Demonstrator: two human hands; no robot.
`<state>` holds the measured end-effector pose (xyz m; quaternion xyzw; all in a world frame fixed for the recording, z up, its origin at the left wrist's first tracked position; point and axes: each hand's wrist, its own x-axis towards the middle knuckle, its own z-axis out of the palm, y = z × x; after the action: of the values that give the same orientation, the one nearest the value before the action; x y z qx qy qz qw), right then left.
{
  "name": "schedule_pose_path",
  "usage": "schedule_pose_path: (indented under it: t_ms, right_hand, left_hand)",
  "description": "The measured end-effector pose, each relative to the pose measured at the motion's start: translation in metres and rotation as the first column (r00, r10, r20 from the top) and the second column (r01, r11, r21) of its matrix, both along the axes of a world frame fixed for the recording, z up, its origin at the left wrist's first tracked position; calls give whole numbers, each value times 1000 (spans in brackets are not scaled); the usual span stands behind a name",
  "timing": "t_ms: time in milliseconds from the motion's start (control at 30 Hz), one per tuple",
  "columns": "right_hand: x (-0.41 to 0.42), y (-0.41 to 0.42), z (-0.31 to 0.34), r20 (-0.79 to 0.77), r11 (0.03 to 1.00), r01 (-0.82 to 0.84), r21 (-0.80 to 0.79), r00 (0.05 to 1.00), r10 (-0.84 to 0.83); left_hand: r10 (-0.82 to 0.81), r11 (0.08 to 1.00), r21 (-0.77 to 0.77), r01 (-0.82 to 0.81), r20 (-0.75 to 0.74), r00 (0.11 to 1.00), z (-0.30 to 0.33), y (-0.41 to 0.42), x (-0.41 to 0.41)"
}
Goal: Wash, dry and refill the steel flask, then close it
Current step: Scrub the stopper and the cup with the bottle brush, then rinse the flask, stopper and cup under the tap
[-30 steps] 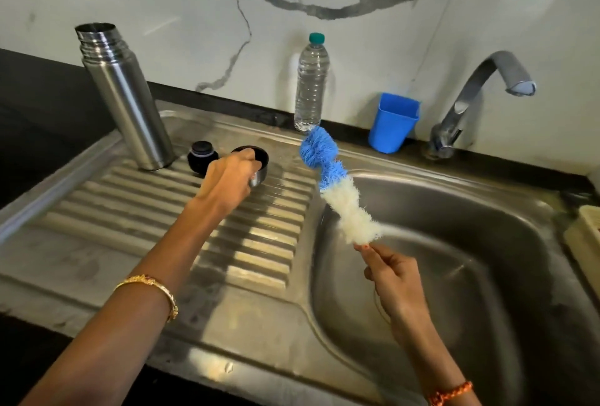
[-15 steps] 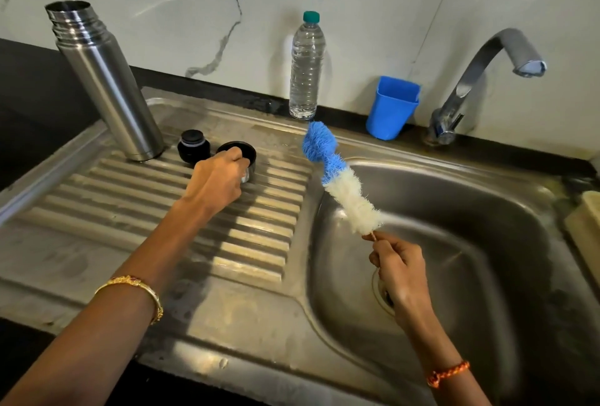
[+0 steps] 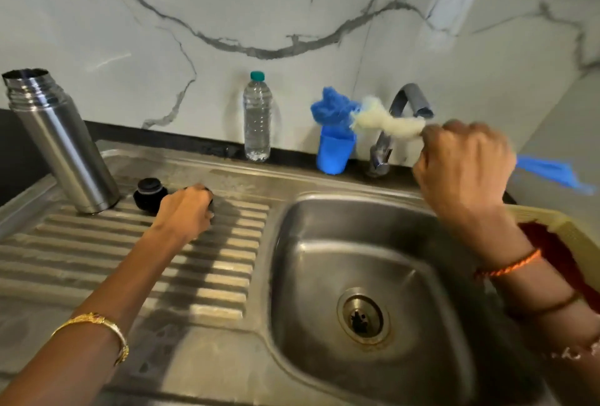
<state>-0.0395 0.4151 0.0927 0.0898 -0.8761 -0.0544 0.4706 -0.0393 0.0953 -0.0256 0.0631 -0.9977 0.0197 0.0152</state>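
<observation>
Steel flask [image 3: 61,142] stands open-mouthed on the ribbed drainboard [image 3: 130,263], at its far left corner, leaning in view w/ the wide lens. Black stopper [image 3: 150,194] sits just right of flask base. Right of that, left hand [image 3: 185,213] is curled over the flask's cup lid [image 3: 210,198], gripping it; lid nearly all hidden under fingers. Sink basin [image 3: 367,263] lies right of the drainboard, drain at its bottom. Behind, by the marble wall: clear water bottle [image 3: 257,116] w/ green cap, blue cup [image 3: 334,154], tap [image 3: 406,107]. Right hand [image 3: 461,165] is fisted round the bottle brush [image 3: 367,116], held up level in front of tap and cup, blocking part of both; blurred. Blue handle end sticks out right of the fist.

Vs 0.5 s ago: brush was low over the basin, pointing up-left; now raised to tap height, head turned sideways. Left hand, flask, stopper unchanged.
</observation>
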Motion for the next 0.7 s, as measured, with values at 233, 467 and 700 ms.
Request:
schedule_pose_path:
  t_ms: [233, 467, 700]
  right_hand:
    - [-45, -14, 61, 232, 912, 203, 357, 926, -297]
    - [-105, -34, 71, 174, 817, 203, 540, 922, -345]
    - [-178, -59, 55, 265, 757, 152, 636, 878, -399]
  left_hand:
    - [104, 994, -28, -107, -74, 992, 17, 19, 1]
    - [-152, 948, 250, 198, -194, 969, 7, 47, -14]
    - [-228, 957, 217, 191, 163, 960, -13, 56, -53]
